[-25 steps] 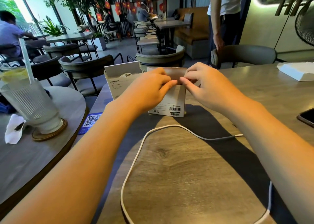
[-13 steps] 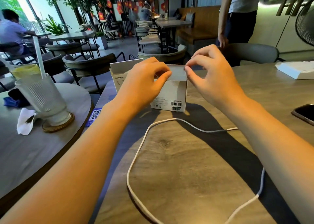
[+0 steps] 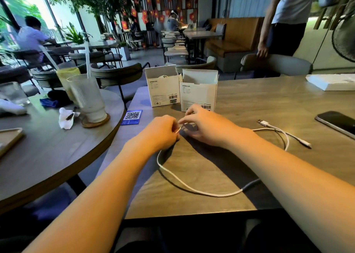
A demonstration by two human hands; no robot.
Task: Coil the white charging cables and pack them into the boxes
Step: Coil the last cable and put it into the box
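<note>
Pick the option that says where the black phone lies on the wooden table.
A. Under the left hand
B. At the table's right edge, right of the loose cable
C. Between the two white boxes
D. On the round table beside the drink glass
B: the phone lies flat at the table's right side, past the cable's loose plug ends, far from the boxes.
</note>
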